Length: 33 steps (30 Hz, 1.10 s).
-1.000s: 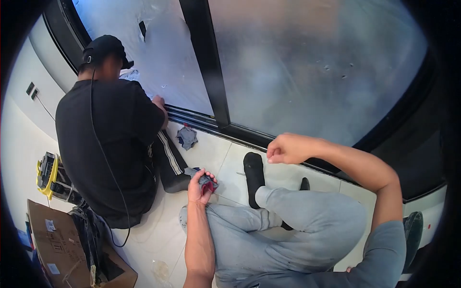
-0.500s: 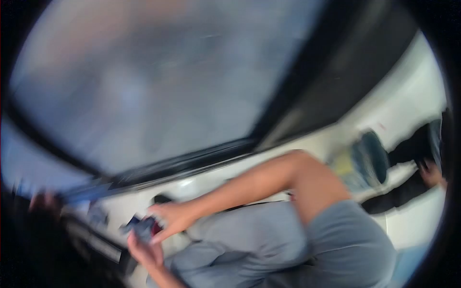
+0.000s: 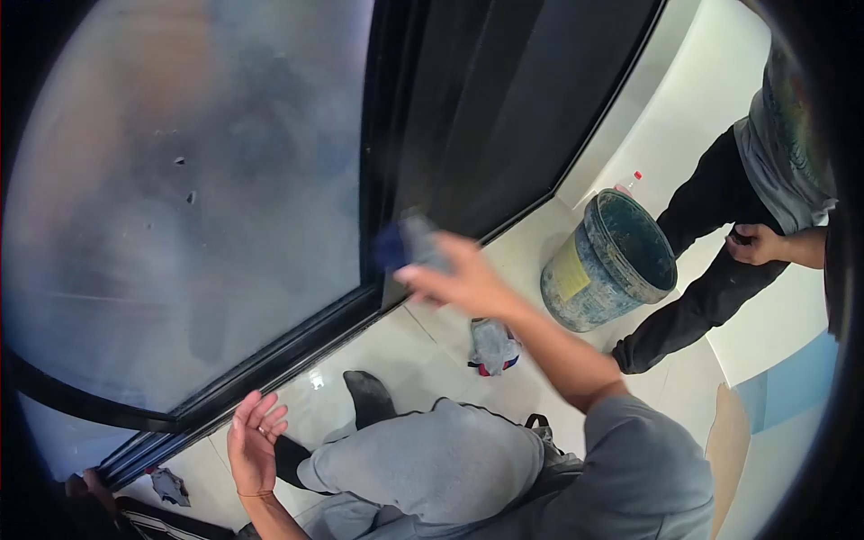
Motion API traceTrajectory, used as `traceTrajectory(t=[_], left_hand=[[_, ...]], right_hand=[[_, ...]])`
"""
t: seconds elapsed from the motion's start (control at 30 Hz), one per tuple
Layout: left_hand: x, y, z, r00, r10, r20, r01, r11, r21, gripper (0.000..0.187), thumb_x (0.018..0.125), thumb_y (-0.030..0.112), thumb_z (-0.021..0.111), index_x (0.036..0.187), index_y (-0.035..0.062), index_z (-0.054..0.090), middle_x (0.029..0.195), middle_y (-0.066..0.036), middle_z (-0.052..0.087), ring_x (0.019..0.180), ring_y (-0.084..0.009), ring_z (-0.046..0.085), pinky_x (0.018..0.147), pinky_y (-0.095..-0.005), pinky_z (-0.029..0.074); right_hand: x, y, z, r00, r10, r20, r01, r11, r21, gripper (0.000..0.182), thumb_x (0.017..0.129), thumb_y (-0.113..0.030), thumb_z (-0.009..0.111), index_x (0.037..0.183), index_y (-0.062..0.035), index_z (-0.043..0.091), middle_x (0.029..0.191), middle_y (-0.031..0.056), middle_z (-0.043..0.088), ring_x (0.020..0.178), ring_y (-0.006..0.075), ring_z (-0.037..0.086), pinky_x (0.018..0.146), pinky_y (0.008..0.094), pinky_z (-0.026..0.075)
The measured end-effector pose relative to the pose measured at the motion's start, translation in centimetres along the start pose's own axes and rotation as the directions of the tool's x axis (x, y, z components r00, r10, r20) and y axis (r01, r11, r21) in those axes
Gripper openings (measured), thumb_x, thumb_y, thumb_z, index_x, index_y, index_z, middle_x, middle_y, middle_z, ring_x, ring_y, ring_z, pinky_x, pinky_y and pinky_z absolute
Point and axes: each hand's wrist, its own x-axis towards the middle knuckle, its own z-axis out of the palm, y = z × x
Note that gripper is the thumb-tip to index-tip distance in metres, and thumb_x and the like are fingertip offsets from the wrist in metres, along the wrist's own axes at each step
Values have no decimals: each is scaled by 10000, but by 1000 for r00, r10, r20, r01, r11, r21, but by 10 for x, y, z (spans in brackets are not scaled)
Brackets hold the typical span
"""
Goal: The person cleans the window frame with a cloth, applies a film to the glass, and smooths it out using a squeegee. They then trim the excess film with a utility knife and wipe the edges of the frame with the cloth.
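While the right hand (image 3: 466,274) has its fingers closed around a grey-and-navy rag (image 3: 416,245) near the centre of my view, I cannot tell through the blur whether the cloth touches the black door frame (image 3: 387,135) behind it. Towards half past seven, the left hand (image 3: 255,445) is empty, its fingers slightly apart. I judge the step in hand to be working the rag at the frame; the next move calls for a secure grip and flat contact. Farther out, a grey, red and blue bundle (image 3: 493,345) lies at five o'clock, another grey rag (image 3: 168,486) towards eight, and a stained bucket (image 3: 598,288) stands at three, a co-worker's hand (image 3: 756,245) beyond.
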Motion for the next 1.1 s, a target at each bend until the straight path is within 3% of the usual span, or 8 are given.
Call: traceTrajectory(t=[0.13, 0.23, 0.33, 0.63, 0.77, 0.83, 0.9, 1.1], left_hand=[[-7, -61, -28, 978, -183, -101, 120, 887, -445, 633, 991, 558, 494, 1334, 29, 552, 1252, -184, 645, 1063, -293, 661, 889, -416, 544], [-4, -67, -33, 952, -257, -166, 147, 861, -487, 647, 949, 583, 554, 1289, 32, 578, 1236, -207, 647, 1055, -299, 666, 894, -432, 547], [-4, -71, -37, 945, -259, -199, 141, 874, -466, 630, 961, 571, 535, 1282, 31, 570, 1202, -192, 669, 1033, -298, 677, 883, -427, 550], [-27, -86, -43, 942, -216, -259, 80, 890, -449, 541, 992, 488, 541, 1247, 13, 583, 1159, -222, 671, 1058, -302, 677, 917, -400, 562], [-22, -82, -38, 904, -264, -335, 121, 911, -394, 587, 961, 490, 593, 1281, 3, 523, 1182, -224, 629, 1037, -290, 649, 930, -396, 527], [-19, -80, -34, 889, -272, -367, 129, 920, -371, 588, 960, 486, 593, 1277, -5, 524, 1172, -222, 636, 1036, -287, 651, 928, -398, 528], [-20, -78, -29, 882, -265, -390, 121, 927, -356, 585, 962, 482, 589, 1275, -8, 525, 1159, -217, 644, 1028, -284, 656, 920, -396, 533], [-13, -80, -22, 869, -272, -413, 130, 931, -340, 568, 952, 470, 611, 1254, -5, 536, 1136, -203, 649, 1015, -282, 661, 913, -392, 538]], right_hand=[[-52, -5, -161, 835, -12, -550, -240, 892, -384, 418, 859, -382, 764, 1011, -15, 634, 749, 40, 635, 621, 112, 597, 551, 295, 485], [-82, 7, -263, 693, -291, -659, -447, 544, -710, 480, 882, -430, 718, 1006, 29, 650, 790, 195, 643, 845, 312, 673, 823, 444, 499], [-96, 27, -340, 580, 318, -750, -775, 498, -388, 525, 886, -442, 701, 1005, 68, 674, 821, 165, 676, 733, 270, 695, 531, 406, 553], [-166, 273, -442, 482, 875, -40, -728, 374, -574, 255, 880, -224, 640, 944, 23, 653, 817, 101, 642, 640, 210, 615, 496, 366, 504], [-270, 364, -426, 153, 826, 543, -985, 87, 146, 168, 895, -177, 611, 883, -10, 618, 803, 75, 608, 694, 184, 580, 575, 347, 482], [-316, 389, -415, -46, 556, 830, -789, -529, 311, 137, 903, -154, 597, 852, -27, 600, 796, 62, 591, 721, 171, 563, 614, 337, 471], [-345, 401, -404, -175, 331, 927, -601, -782, 166, 125, 911, -131, 582, 822, -43, 582, 790, 49, 574, 748, 159, 546, 654, 327, 460], [-343, 380, -393, -391, 311, 866, 409, -784, 466, 194, 809, -150, 588, 697, -103, 437, 725, 26, 423, 748, 197, 436, 700, 349, 388]])
